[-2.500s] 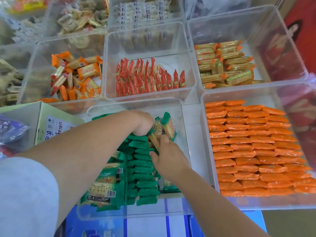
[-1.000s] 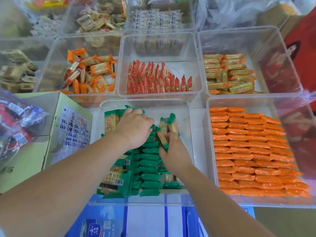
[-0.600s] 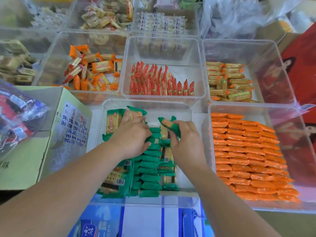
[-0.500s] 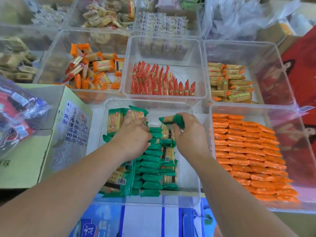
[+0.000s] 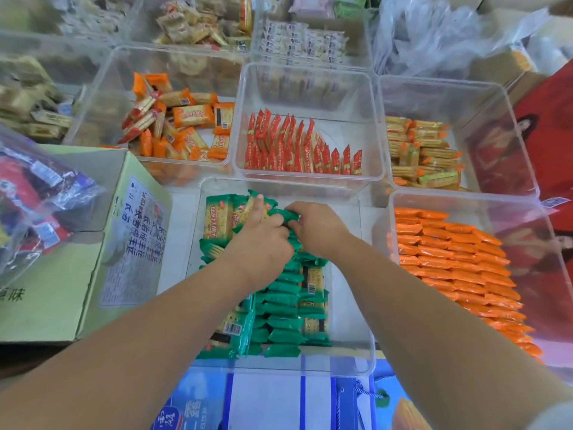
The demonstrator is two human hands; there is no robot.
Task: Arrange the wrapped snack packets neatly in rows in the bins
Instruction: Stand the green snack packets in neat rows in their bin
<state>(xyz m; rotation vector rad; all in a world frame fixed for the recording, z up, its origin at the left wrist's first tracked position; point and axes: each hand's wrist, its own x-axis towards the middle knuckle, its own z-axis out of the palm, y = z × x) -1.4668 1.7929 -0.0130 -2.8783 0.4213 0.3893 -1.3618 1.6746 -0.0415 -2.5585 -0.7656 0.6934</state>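
Since half a second ago, right hand (image 5: 316, 228) is shifted leftward. Single green foil-wrapped snack packet (image 5: 283, 215) is now brought to far end of middle row, against left hand (image 5: 260, 240). Packet is pinched between thumb and curled fingers of right hand. Left index finger is laid straight on upright green packets (image 5: 221, 218). Remaining left fingers are bent down over row; grip cannot be told. All green packets are contained in near clear rectangular plastic bin (image 5: 347, 330). Flat orange packets (image 5: 449, 259) are rowed in bin at right.

Bins (image 5: 310, 178), box (image 5: 46, 274) on wht surface (image 5: 185, 209)
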